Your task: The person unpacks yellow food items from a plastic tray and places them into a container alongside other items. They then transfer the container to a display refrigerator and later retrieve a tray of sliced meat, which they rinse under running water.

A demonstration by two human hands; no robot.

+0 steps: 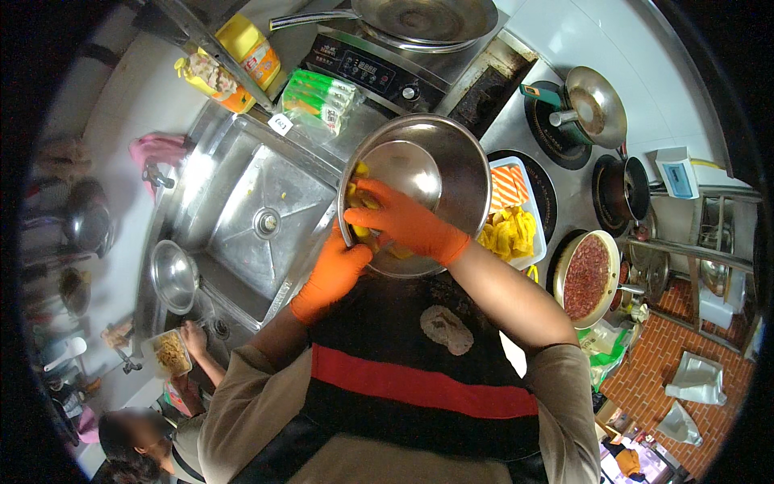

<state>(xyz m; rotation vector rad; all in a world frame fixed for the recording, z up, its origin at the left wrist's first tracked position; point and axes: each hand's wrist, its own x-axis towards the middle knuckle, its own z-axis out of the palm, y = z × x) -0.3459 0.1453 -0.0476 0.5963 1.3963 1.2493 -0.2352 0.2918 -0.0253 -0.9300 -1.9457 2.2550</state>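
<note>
Before me a deep stainless-steel bowl [462, 139] is tilted, its mouth facing up towards me. My left hand [334, 275], in an orange glove, holds the bowl's lower left rim, with the thumb over the edge. Inside the bowl my right hand [408, 221], also gloved in orange, has its fingers curled about yellow food pieces [361, 232] at the left wall. Both hands partly hide these pieces. Right of the bowl, a white plastic tray [540, 233] holds more yellow slices [511, 233] and an orange-and-white striped packet [508, 186].
A steel sink [242, 209] lies left, with a small metal bowl [174, 276] beyond. At lower left a co-worker's hand [193, 339] is beside a food container [169, 354]. Packets [317, 100] and an induction cooker [369, 69] stand ahead. A pan of reddish food [585, 277] sits right.
</note>
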